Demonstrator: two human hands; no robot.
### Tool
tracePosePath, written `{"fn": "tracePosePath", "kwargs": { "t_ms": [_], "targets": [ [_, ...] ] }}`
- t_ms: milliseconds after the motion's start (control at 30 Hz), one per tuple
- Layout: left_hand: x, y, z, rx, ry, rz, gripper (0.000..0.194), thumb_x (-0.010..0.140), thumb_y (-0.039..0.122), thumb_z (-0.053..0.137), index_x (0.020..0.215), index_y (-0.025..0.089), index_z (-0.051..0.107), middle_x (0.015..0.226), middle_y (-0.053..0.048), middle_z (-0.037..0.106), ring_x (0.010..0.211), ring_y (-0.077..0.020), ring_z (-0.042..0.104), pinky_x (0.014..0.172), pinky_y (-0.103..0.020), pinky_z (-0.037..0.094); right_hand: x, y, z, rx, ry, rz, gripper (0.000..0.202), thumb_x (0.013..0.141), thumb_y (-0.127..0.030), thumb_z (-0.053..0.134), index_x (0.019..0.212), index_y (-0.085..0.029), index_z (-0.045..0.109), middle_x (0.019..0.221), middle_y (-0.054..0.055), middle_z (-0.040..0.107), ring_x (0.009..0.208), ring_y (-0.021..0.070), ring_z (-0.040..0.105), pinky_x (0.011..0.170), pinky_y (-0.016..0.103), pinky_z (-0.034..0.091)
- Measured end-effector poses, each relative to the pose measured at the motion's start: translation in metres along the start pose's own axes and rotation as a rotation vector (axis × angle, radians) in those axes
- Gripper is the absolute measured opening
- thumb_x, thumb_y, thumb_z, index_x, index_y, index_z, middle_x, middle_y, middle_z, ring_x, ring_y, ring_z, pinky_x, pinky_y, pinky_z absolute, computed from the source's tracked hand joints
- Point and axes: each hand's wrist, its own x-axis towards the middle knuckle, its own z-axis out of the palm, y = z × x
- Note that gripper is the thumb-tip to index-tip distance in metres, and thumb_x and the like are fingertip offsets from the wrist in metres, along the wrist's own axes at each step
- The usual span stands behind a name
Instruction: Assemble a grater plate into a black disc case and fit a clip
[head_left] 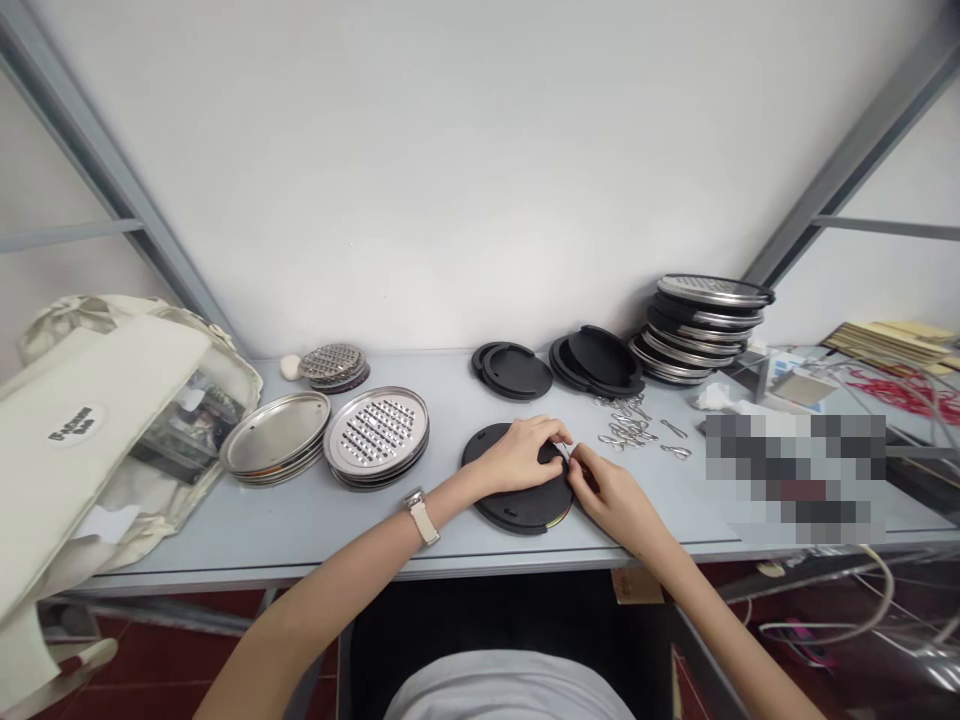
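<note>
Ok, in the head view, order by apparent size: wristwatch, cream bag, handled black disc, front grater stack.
Largest: cream bag
Next: black disc and front grater stack, too alike to rank
Smallest: wristwatch

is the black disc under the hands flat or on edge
Flat: the black disc shows its broad face upward on the table, left hand over it, right hand at its rim.

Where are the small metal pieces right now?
In the head view, the metal pieces lie right of centre, mostly between the right hand and the black trays.
</note>
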Motion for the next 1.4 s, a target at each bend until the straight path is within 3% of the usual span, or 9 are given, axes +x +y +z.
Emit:
{"fn": "tracePosePath", "kwargs": {
  "t_ms": [433,700,1000,1100,1267,1400],
  "targets": [
    [-0.0007,0.0043,-0.0022,0.025,-0.033,-0.041,0.022,0.081,0.015,0.054,0.102,0.019,0.057,0.106,-0.004,0.062,0.1,-0.0178,0.058,0.094,-0.032,0.04,0.0001,-0.0016,0.0002,-0.056,0.012,-0.007,0.012,0.09,-0.027,0.039,0.079,-0.023,0.041,0.065,0.001,0.058,0.057,0.0173,0.055,0.054,0.026,0.039],
    [-0.0006,0.0047,-0.0025,0.005,-0.051,-0.036,0.022,0.08,0.013,0.053,0.101,0.019,0.056,0.104,-0.003,0.064,0.098,-0.0164,0.06,0.095,-0.031,0.04,-0.0008,-0.0014,0.0002,-0.056,0.013,-0.008,0.02,0.093,-0.032,0.04,0.076,-0.023,0.045,0.063,0.001,0.059,0.057,0.0175,0.056,0.053,0.026,0.039],
    [-0.0007,0.0057,-0.0027,0.025,-0.067,-0.037,0.018,0.083,0.015,0.052,0.1,0.019,0.056,0.102,-0.003,0.064,0.097,-0.0169,0.059,0.094,-0.032,0.039,0.0007,0.0036,0.0031,-0.071,0.02,-0.044,0.026,0.096,-0.03,0.033,0.095,-0.019,0.056,0.074,0.007,0.067,0.064,0.0209,0.062,0.058,0.029,0.043],
    [-0.0008,0.0051,-0.0023,0.035,-0.07,-0.037,0.015,0.086,0.017,0.051,0.1,0.019,0.056,0.103,-0.004,0.063,0.098,-0.0173,0.058,0.095,-0.033,0.039,0.0001,0.0049,0.0038,-0.071,0.036,-0.04,0.025,0.097,-0.028,0.032,0.097,-0.02,0.055,0.074,0.007,0.066,0.062,0.0205,0.062,0.056,0.028,0.043],
    [-0.0013,0.0028,-0.0009,0.034,-0.055,-0.042,0.011,0.087,0.018,0.051,0.097,0.019,0.056,0.103,-0.004,0.06,0.099,-0.018,0.056,0.094,-0.033,0.039,-0.0009,0.0054,0.0045,-0.07,0.05,-0.019,0.023,0.097,-0.031,0.031,0.081,-0.023,0.045,0.064,0.002,0.058,0.055,0.0184,0.056,0.052,0.026,0.038],
    [-0.0006,0.0014,-0.0006,0.007,-0.028,-0.046,0.008,0.089,0.017,0.046,0.091,0.019,0.054,0.096,-0.003,0.059,0.093,-0.0163,0.055,0.089,-0.031,0.041,-0.0014,0.0034,0.0036,-0.066,0.033,-0.01,0.021,0.097,-0.032,0.032,0.079,-0.024,0.04,0.063,0.0,0.054,0.056,0.0176,0.053,0.053,0.026,0.037]
  ]
}}
